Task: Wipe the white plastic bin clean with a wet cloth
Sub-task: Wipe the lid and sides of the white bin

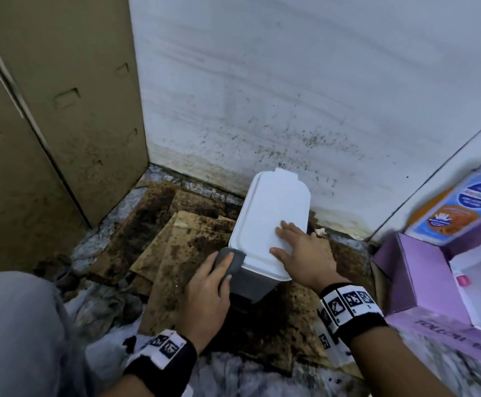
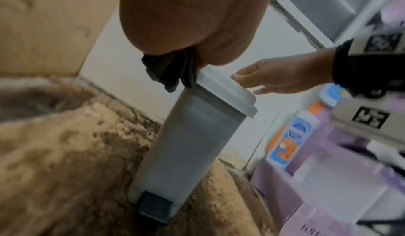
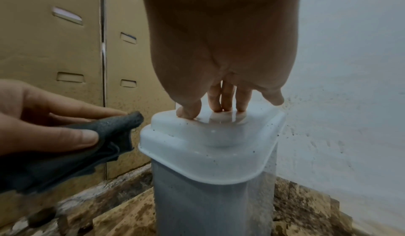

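Observation:
A small pedal bin [image 1: 268, 224] with a white lid and grey body [image 2: 188, 141] stands on stained cardboard by the wall. My right hand [image 1: 299, 247] lies flat on the lid, fingers straight and pressing down [image 3: 221, 101]. My left hand [image 1: 207, 285] grips a dark grey cloth [image 1: 229, 260] and holds it against the lid's front left corner. In the right wrist view the cloth [image 3: 109, 136] sits pinched between thumb and fingers, just left of the lid [image 3: 208, 146]. Dark specks dot the lid's rim. A dark pedal [image 2: 153, 207] sticks out at the bin's foot.
Stained cardboard sheets [image 1: 176, 239] cover the floor. A beige cabinet [image 1: 61, 110] stands left, a speckled white wall [image 1: 290, 96] behind. A purple box [image 1: 422, 270] and an orange-blue bottle [image 1: 457, 207] crowd the right side. My grey-clad knee [image 1: 12, 325] is at bottom left.

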